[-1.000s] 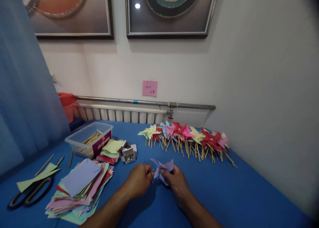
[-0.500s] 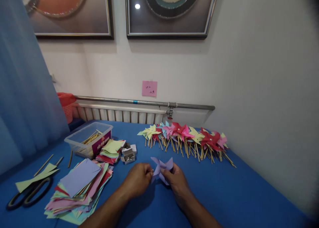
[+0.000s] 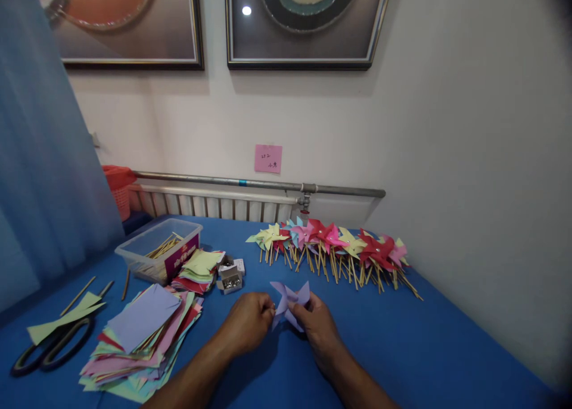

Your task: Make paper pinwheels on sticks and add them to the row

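Observation:
A light purple paper pinwheel (image 3: 288,302) with folded blades is pinched in my right hand (image 3: 319,325), the thumb pressing on its middle. Just to its left, my left hand (image 3: 250,319) is closed in a pinch, fingertips close to the left blade. A tiny bright spot shows at those fingertips, too small to name. Both hands are just above the blue tabletop (image 3: 357,349). Beyond my left hand stand a small open box of shiny metal pins (image 3: 231,281) and a second small box (image 3: 238,267).
Finished pinwheels (image 3: 330,236) on sticks lie in a row at the back right. To the left are a paper stack (image 3: 143,319), smaller paper pieces (image 3: 201,263), a clear plastic tub (image 3: 129,251) of sticks, and black-handled scissors (image 3: 67,343) under a pale strip (image 3: 67,319).
Almost nothing differs. The purple pinwheel has shifted very slightly in my right hand; both hands stay in the same place.

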Tool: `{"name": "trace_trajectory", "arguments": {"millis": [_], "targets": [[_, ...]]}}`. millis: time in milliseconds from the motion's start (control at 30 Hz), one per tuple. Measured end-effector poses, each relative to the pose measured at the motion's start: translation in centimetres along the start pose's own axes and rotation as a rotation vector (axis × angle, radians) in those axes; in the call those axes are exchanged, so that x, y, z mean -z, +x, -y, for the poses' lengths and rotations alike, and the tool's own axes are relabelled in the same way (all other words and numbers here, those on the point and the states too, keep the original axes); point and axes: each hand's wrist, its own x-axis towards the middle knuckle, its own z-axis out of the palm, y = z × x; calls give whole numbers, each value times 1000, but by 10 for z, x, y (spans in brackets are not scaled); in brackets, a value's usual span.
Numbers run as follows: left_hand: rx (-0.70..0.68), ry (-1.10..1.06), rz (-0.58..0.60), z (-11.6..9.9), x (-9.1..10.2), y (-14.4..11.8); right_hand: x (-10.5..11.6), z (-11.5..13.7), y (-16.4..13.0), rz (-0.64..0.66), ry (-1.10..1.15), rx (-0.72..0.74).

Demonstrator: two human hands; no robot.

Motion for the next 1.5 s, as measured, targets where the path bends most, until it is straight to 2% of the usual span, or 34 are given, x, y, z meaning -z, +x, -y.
{"name": "trace_trajectory", "arguments": {"millis": [367, 800, 1100, 1500], "targets": [[2, -68, -3, 1, -2, 1, 2, -4, 1, 28, 61, -4], [-13, -48, -15, 2, -4, 0, 3, -4, 1, 16, 5, 5], [-28, -45, -56, 3, -6, 1, 5, -8, 3, 11, 61, -6], [-8, -48, -47, 2, -7, 1, 5, -8, 4, 15, 87, -26]]}}
